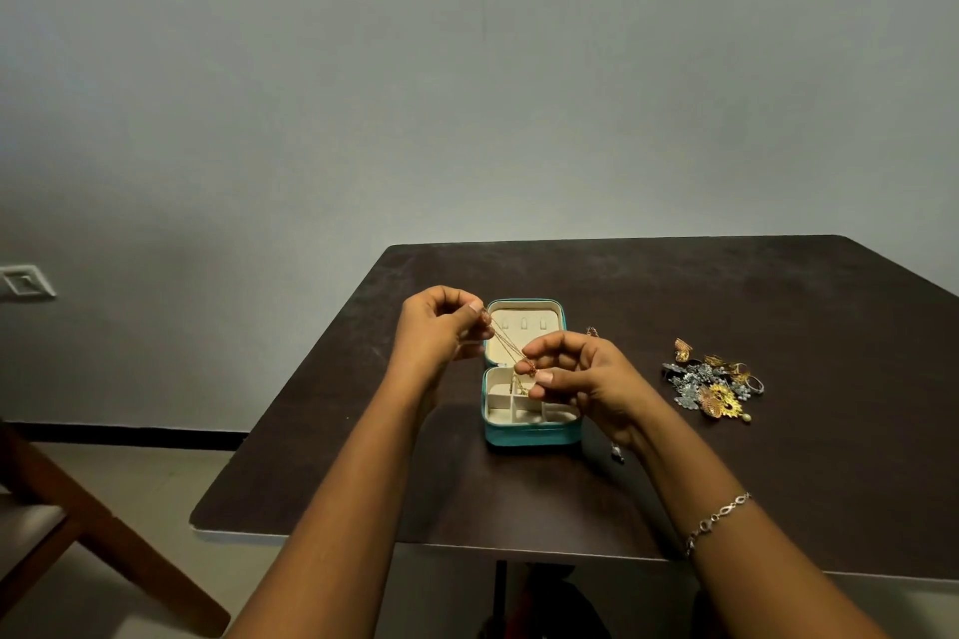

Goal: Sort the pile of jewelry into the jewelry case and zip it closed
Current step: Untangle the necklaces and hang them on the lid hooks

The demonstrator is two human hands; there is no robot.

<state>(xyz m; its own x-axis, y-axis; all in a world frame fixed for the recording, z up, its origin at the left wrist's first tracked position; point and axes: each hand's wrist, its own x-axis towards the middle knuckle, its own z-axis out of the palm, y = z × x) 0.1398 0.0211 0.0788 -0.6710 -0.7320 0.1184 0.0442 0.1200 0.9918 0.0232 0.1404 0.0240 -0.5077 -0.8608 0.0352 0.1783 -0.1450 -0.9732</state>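
two hands point(441, 327) point(586, 379) pinching one chain point(506, 340), one case point(529, 434)

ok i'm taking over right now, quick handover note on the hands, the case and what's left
Left hand: pinches one end of a thin gold chain, raised over the case lid.
Right hand: pinches the other end, lower, over the compartments.
Jewelry case: open and unzipped on the table, lid laid flat at the far side. The compartments that show look mostly bare.
Pile of jewelry: lies on the table to the right of the case, apart from it.
Done: case opened, chain picked up.
Left: stow the chain, sort the pile into the case, shut and zip it.
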